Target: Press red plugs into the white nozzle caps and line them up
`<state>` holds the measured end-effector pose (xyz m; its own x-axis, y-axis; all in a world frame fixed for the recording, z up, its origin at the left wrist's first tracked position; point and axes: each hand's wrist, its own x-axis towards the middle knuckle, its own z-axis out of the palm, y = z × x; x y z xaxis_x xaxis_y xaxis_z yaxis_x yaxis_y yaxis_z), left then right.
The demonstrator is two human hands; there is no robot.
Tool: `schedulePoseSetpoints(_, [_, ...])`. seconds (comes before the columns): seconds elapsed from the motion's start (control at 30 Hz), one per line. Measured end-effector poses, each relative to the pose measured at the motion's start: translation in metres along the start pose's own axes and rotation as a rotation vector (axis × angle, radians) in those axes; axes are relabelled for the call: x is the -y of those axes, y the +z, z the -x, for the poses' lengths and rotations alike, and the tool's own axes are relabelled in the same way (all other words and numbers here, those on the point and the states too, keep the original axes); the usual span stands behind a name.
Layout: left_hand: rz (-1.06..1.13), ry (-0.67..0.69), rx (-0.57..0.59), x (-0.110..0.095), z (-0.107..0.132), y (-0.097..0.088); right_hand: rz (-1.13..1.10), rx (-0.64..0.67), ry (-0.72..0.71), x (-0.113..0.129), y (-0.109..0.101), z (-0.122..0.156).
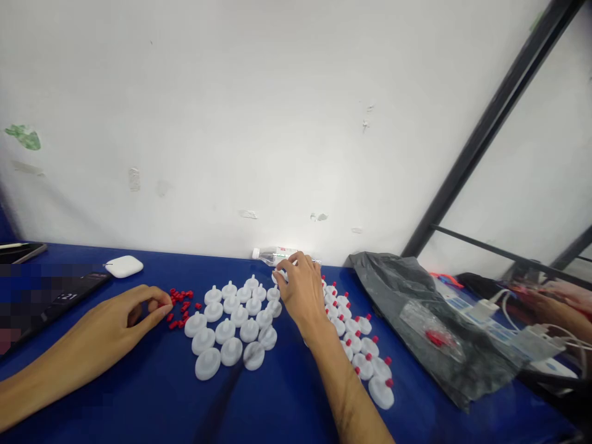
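My left hand (134, 314) is at the left edge of a pile of small red caps (178, 307). Its thumb and forefinger are pinched together, with a bit of red showing at the tips. At the far end of the group of white round nozzle lids (239, 316), my right hand (300, 287) reaches down. Its thumb and forefinger close around one white nozzle lid (277, 277), partly covered by the fingers. Right of that forearm lie several white lids with red caps on their nozzles (363, 365); some are hidden behind the hand.
A clear plastic bottle (271, 255) lies along the wall. A grey plastic bag (416, 314) with a small clear bag (435, 336) on it is at the right, beside power strips (490, 320). A white case (124, 266) and a dark phone (69, 300) lie left.
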<state>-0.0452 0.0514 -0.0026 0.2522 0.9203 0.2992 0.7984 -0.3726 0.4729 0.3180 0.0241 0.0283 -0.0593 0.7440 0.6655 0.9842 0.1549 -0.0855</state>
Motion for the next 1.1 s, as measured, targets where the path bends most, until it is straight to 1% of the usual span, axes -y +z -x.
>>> schedulePoseSetpoints(0.1, [0.032,-0.036,0.082,0.005,-0.001,0.004,0.021,0.075,0.004,-0.008,0.005,-0.001])
schedulePoseSetpoints(0.2, [0.028,-0.048,0.101,0.004,-0.002,0.008,0.032,0.136,-0.01,-0.013,0.009,-0.002])
schedulePoseSetpoints(0.3, [0.011,-0.064,0.104,0.002,-0.002,0.01,0.033,0.194,-0.063,-0.012,0.011,-0.003])
schedulePoseSetpoints(0.37, [0.014,-0.049,0.117,0.005,-0.001,0.01,0.036,0.222,-0.098,-0.009,0.01,-0.004])
schedulePoseSetpoints(0.43, [0.021,-0.02,0.141,0.01,0.0,0.01,0.049,0.231,-0.095,-0.007,0.005,-0.005])
schedulePoseSetpoints(0.5, [0.017,0.005,0.163,0.015,0.001,0.011,0.073,0.219,-0.046,-0.007,-0.005,-0.006])
schedulePoseSetpoints(0.6, [-0.01,0.02,0.174,0.02,0.0,0.012,0.103,0.205,0.073,-0.013,-0.023,-0.005])
schedulePoseSetpoints(0.7, [-0.02,0.019,0.161,0.02,0.001,0.013,0.118,0.241,0.218,-0.023,-0.036,0.0])
schedulePoseSetpoints(0.8, [-0.014,0.015,0.164,0.019,0.003,0.012,0.104,0.312,0.313,-0.032,-0.039,0.008])
schedulePoseSetpoints(0.9, [-0.011,0.016,0.172,0.018,0.005,0.011,0.043,0.359,0.326,-0.034,-0.034,0.012])
schedulePoseSetpoints(1.0, [0.005,0.026,0.158,0.018,0.005,0.012,-0.033,0.314,0.317,-0.029,-0.032,0.009])
schedulePoseSetpoints(1.1, [0.036,0.039,0.121,0.015,0.006,0.012,-0.126,0.201,0.277,-0.022,-0.033,0.003])
